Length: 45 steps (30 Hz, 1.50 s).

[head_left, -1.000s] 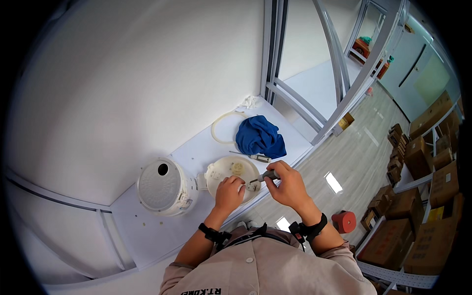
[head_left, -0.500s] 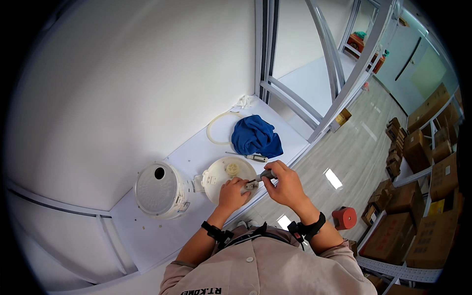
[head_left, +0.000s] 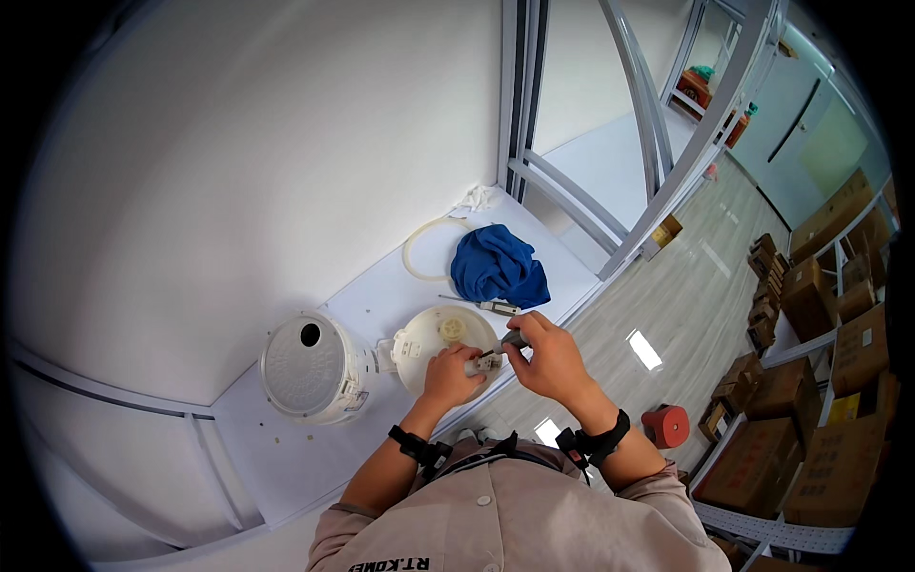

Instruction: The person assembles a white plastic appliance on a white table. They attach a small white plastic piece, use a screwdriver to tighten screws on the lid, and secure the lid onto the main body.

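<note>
My right hand [head_left: 548,357] is closed round the grey handle of a screwdriver [head_left: 515,339]. Its shaft points left and down at a small whitish part [head_left: 488,363]. That part is held by the fingers of my left hand [head_left: 452,376], over the near right side of a round cream-coloured lid [head_left: 415,344]. Inside the lid sits a pale yellow round fitting [head_left: 452,330]. Left of the lid stands a white cylindrical housing [head_left: 303,370] with a dark round hole in its top. Just beyond the lid lies a second screwdriver [head_left: 498,308].
A crumpled blue cloth [head_left: 498,269] and a ring of pale tubing [head_left: 410,255] lie farther back on the white bench [head_left: 367,458]. White tissue [head_left: 477,197] sits by the metal frame [head_left: 572,203]. On the floor are a red stool [head_left: 666,426] and shelves with cardboard boxes [head_left: 758,458] at right.
Both hands keep nearly the same place. The right hand has shifted slightly left with the screwdriver; its handle is turned a little. The other things lie as before.
</note>
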Motion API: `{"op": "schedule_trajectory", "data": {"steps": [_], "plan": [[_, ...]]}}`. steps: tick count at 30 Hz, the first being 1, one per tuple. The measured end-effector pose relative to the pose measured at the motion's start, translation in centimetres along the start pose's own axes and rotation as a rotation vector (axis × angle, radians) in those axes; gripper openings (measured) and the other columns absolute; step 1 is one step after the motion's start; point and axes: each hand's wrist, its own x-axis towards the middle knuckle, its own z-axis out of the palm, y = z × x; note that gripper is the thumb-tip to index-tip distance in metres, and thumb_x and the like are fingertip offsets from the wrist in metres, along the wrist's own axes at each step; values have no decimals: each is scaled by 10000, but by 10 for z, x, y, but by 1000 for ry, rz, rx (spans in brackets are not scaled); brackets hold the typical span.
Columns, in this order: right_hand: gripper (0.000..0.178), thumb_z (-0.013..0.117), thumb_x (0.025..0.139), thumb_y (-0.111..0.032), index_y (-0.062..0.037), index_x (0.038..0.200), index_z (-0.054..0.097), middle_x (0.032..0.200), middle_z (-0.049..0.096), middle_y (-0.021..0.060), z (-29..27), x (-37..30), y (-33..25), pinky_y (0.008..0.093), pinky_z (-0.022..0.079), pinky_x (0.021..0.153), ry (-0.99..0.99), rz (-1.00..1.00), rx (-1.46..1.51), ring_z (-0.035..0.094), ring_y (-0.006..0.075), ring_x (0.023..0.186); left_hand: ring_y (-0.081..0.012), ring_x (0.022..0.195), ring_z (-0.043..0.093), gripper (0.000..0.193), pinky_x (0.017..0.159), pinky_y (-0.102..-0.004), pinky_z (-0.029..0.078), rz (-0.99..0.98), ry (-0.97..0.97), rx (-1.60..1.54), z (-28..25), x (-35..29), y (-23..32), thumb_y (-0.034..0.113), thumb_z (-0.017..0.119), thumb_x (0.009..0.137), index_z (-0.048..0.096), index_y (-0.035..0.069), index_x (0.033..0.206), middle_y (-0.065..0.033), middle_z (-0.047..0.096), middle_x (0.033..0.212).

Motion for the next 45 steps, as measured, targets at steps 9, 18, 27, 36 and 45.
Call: {"op": "schedule_trajectory", "data": {"steps": [9,18,27,36,45], "plan": [[351,742,779,-4,-57,1105,622,1020,667,131,-6,8,-9,437,556,733,-147,-174,1,682,358,877,-328,1130,660,456,970,-461,510,50,45,17,4,-3,-7,318,844,751,764,156,1170,-44,705,1179],[317,745,792,-50,-75,1083,621,997,664,113,-3,14,-15,449,552,711,-216,-202,-32,671,362,835,-307,1045,690,419,891,-468,536,88,86,38,6,-5,-12,317,859,732,779,151,1109,-37,711,1111],[283,802,846,-183,-48,989,599,899,661,138,12,11,-23,444,549,587,-96,-72,-275,684,365,693,-297,1048,679,372,871,-478,529,68,57,109,5,-6,-4,321,844,761,767,190,1100,-8,699,1134],[283,793,857,-231,-54,944,590,794,653,124,12,21,-35,444,534,584,-253,-63,-439,687,352,700,-255,1129,646,455,950,-450,479,13,-16,139,1,-7,0,317,837,795,752,258,1239,14,675,1166],[256,775,744,-65,-67,959,637,892,655,115,7,37,-24,417,559,663,-341,-240,-321,706,329,821,-252,1144,639,481,977,-448,411,-11,5,-56,7,-11,-3,320,848,786,743,171,1230,-11,674,1159]]}}
